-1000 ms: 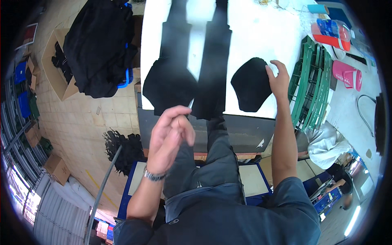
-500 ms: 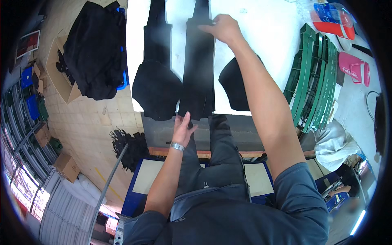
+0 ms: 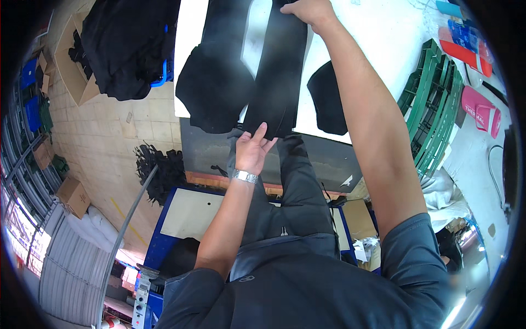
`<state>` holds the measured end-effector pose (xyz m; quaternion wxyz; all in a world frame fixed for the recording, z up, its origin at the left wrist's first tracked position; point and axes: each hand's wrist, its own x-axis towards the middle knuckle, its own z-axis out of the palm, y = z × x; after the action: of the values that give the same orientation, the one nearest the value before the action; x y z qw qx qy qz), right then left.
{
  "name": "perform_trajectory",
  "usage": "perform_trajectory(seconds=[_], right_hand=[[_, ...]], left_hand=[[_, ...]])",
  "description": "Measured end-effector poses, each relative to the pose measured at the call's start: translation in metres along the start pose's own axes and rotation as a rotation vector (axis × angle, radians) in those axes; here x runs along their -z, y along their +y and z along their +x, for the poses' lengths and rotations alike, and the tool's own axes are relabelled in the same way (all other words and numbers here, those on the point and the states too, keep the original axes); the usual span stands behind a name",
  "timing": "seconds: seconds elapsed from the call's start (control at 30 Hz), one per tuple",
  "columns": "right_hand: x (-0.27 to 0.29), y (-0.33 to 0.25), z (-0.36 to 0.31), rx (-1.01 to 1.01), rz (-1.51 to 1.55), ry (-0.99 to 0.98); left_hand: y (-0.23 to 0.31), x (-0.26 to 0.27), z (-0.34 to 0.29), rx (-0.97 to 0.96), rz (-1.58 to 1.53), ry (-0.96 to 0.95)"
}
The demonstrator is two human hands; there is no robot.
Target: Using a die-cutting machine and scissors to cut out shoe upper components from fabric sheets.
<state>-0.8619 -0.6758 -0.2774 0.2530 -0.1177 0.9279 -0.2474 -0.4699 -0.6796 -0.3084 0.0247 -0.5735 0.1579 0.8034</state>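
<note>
A long black fabric piece lies lengthwise on the white table, its near end at the table's front edge. My left hand, with a metal watch at the wrist, closes on that near end, thumb on top and fingers partly hidden beneath. Farther up, my right hand pinches the piece's right edge, thumb over the cloth. To the left lies a wider black fabric piece with a rounded outline. Another rounded black piece rests to the right, partly covered by my right forearm.
Green plastic racks stand on the table's right side, near a pink jug and a red-and-blue bottle. At left, dark cloth is heaped over a blue container beside a cardboard box. Black scraps hang below.
My left hand has gone from spread fingers at the near end to gripping it. The view has shifted, and my right hand now appears higher, still on the fabric's edge.
</note>
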Motion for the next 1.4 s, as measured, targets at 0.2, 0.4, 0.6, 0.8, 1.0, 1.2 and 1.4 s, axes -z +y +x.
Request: perform_trajectory(seconds=[0.2, 0.4, 0.6, 0.8, 1.0, 1.2, 1.4], right_hand=[[0.027, -0.018, -0.006, -0.321, 0.769, -0.238], [0.007, -0.007, 0.0, -0.273, 1.101, -0.171], [0.009, 0.004, -0.014, 0.024, 1.105, -0.133], [0.033, 0.022, -0.062, 0.341, 1.056, -0.069], [0.071, -0.009, -0.136, 0.355, 1.078, -0.141], [0.105, 0.004, -0.179, 0.443, 1.058, -0.13], [0.153, 0.02, -0.206, 0.462, 0.94, -0.003]], left_hand=[[0.0, -0.029, -0.02, -0.042, 0.033, 0.139], [-0.011, -0.032, -0.015, -0.135, 0.05, 0.216], [0.008, -0.051, -0.036, -0.078, 0.379, 0.359], [0.095, -0.083, -0.05, -0.79, 1.024, -0.033], [0.182, -0.154, 0.015, -0.683, 1.285, -0.635], [0.165, -0.186, 0.008, -0.028, 1.359, -1.116], [0.122, -0.164, -0.003, -0.099, 1.384, -1.204]])
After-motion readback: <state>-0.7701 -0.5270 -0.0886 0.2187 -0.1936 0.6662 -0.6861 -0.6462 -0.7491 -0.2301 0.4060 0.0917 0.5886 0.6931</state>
